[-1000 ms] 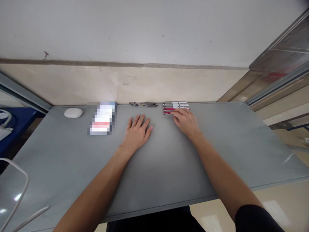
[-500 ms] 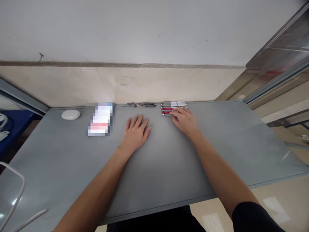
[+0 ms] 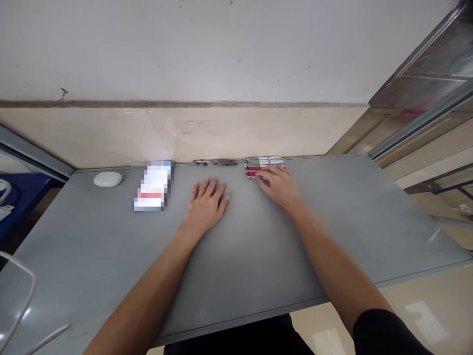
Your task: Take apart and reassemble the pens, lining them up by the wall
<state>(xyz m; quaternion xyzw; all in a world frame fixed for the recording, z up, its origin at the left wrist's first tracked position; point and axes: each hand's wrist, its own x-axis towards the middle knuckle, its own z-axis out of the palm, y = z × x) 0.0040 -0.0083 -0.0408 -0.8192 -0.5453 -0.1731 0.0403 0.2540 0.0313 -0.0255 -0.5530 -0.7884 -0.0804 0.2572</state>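
My right hand (image 3: 279, 185) is at the back of the grey table, its fingers curled over the nearest red pen (image 3: 252, 174) in a row. Part of that pen is hidden beneath the fingers. Just behind it lies another red pen, and white pens (image 3: 269, 160) lie side by side against the wall. My left hand (image 3: 206, 205) rests palm down on the tabletop with fingers spread, holding nothing. Beyond its fingertips, dark pens (image 3: 216, 162) lie lengthwise along the back edge.
A phone (image 3: 153, 187) with a lit, blurred screen lies left of my left hand. Farther left is a white rounded object (image 3: 107, 179) like a mouse. A pale cable (image 3: 31, 288) curves over the near left corner. The wall (image 3: 221, 130) borders the table's back edge.
The view has shifted slightly. My right hand stays at the red pens with almost no movement, and my left hand remains flat in place.
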